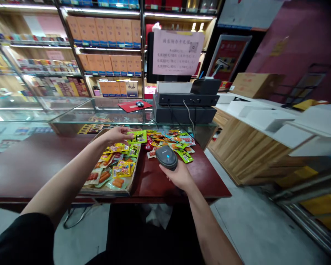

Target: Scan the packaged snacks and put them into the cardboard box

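My left hand (118,135) pinches a green snack packet (138,137) above the far right corner of a shallow cardboard box (131,186). Inside the box lie several yellow, green and clear packets, some with sausages showing. My right hand (180,174) is wrapped round a dark handheld scanner (166,157) with a small blue light on top. Just beyond the scanner, a loose pile of snack packets (168,138) is spread on the dark red table (151,184). The scanner's head overlaps the near edge of that pile in view.
Behind the table stand a glass counter (99,105), a red mat (129,106) with a mouse, a monitor with a pink sign (178,53), and a black cash drawer (184,114) with cables. Shelves line the back. White-topped wooden cabinets (237,147) stand at the right.
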Motion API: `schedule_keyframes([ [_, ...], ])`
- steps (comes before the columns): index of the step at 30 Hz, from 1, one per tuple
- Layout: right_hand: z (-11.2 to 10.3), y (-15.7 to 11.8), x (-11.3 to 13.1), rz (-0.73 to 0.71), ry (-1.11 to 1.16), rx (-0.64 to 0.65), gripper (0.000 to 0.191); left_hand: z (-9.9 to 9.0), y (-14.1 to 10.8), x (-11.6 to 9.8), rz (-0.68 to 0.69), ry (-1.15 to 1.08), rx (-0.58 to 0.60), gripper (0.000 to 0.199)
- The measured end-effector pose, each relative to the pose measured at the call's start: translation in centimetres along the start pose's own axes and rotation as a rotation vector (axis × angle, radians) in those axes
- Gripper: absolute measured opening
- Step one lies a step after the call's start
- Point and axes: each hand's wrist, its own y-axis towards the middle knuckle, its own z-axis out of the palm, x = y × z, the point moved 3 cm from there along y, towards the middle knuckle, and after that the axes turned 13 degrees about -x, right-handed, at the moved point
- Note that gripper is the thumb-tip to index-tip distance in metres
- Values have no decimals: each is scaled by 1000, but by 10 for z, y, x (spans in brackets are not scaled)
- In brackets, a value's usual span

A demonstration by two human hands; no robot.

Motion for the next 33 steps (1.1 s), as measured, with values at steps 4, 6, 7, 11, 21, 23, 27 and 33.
schedule_keyframes([
  [4,31,9,24,-113,79,121,32,-74,-29,11,-58,44,-135,42],
  [6,45,13,36,-187,134,156,33,-97,-39,15,-65,61,-192,41],
  [7,50,16,41,-215,157,172,34,-103,-41,16,-53,61,-217,41],
  [11,57,26,47,-255,210,203,34,-89,-28,15,21,54,-224,39],
  [21,-10,58,-29,-42,-45,-36,35,107,94,-6,259,256,116,34],
  [23,-26,65,-46,-20,-87,-85,36,138,116,-11,335,400,89,28],
  [27,-51,81,-68,-8,-93,-119,35,186,149,-17,537,703,40,20],
  [33,-71,97,-91,20,-57,-153,43,232,174,-8,661,1108,158,43],
])
